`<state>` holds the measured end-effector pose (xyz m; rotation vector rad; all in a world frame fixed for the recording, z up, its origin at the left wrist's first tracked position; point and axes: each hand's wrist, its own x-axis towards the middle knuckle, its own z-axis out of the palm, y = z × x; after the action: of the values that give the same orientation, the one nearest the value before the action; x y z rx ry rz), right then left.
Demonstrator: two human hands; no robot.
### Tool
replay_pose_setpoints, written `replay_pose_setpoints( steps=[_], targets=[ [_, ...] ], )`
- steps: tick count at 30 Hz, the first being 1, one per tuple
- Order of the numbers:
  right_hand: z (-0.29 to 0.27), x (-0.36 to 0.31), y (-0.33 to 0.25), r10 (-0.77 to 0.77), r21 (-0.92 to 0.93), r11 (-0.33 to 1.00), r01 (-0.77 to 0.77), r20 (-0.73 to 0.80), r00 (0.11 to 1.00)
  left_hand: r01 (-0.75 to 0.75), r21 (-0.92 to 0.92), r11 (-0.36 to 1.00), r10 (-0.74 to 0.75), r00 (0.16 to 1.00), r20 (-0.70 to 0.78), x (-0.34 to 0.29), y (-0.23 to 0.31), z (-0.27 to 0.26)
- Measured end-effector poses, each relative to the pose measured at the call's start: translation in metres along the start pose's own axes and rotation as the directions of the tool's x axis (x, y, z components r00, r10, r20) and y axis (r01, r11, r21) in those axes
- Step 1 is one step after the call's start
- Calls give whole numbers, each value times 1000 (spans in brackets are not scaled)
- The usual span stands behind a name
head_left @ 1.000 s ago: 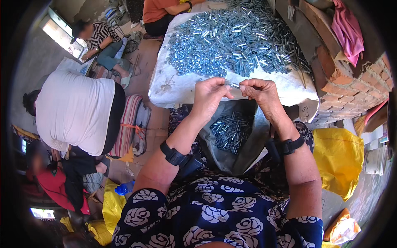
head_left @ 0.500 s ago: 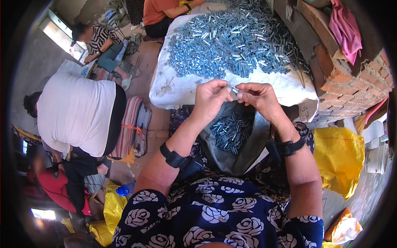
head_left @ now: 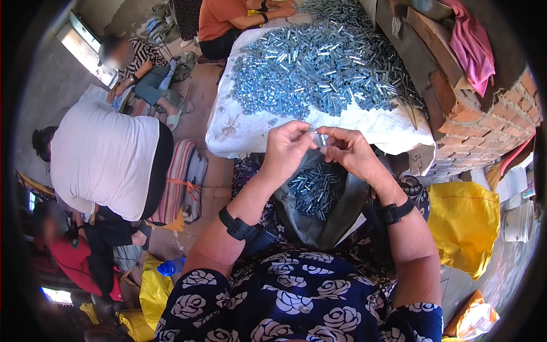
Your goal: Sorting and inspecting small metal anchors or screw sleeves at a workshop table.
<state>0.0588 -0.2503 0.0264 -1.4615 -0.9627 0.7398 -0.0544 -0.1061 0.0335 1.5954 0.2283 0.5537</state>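
Above the lap, my right hand [head_left: 354, 153] pinches a small shiny metal tube [head_left: 322, 139] between thumb and fingertips. Close against it, my left hand [head_left: 289, 151] is also closed in a pinch; whatever its fingertips hold is too small to make out. Below both hands, a dark grey bag [head_left: 296, 214] lies open on my lap, with many metal tubes [head_left: 316, 191] inside. In front spreads a large pile of silvery metal parts [head_left: 325, 62], smaller pieces toward the left and longer tubes toward the right, on a white cloth-covered table [head_left: 239, 134].
A person in an orange top [head_left: 225, 20] sits at the table's far left. Several others sit at left, one in a white shirt [head_left: 105, 157] beside striped folded cushions [head_left: 174, 179]. At right are a rough brick structure [head_left: 484, 131], a yellow sack [head_left: 464, 222] and a white bucket [head_left: 517, 222].
Both hands have come slightly nearer to me, and the tube between them now stands more upright. The orange-topped person's hands have shifted onto the table.
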Motion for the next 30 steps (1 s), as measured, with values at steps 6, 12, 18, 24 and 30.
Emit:
replay_pose_setpoints(
  steps=[6, 12, 18, 24, 30],
  targets=[
    [-3, 3, -5, 89, 192, 981, -42, -244, 966, 20, -39, 999, -21, 1000, -24, -1, 4, -2],
    [-2, 4, -3, 92, 356, 934, 42, -351, 932, 19, -25, 1000, -19, 1000, -13, -1, 5, -1],
    [7, 4, 3, 113, 507, 857, 86, -349, 930, 13, -45, 999, -13, 1000, -1, -3, 8, 5],
    [6, 1, 0, 110, 521, 848, 98, -354, 929, 20, -64, 998, -20, 1000, -9, -2, 6, 8],
    [7, 1, -1, 77, 490, 863, 121, -365, 928, 16, -73, 997, -17, 1000, -19, -2, 7, 8]
  ],
)
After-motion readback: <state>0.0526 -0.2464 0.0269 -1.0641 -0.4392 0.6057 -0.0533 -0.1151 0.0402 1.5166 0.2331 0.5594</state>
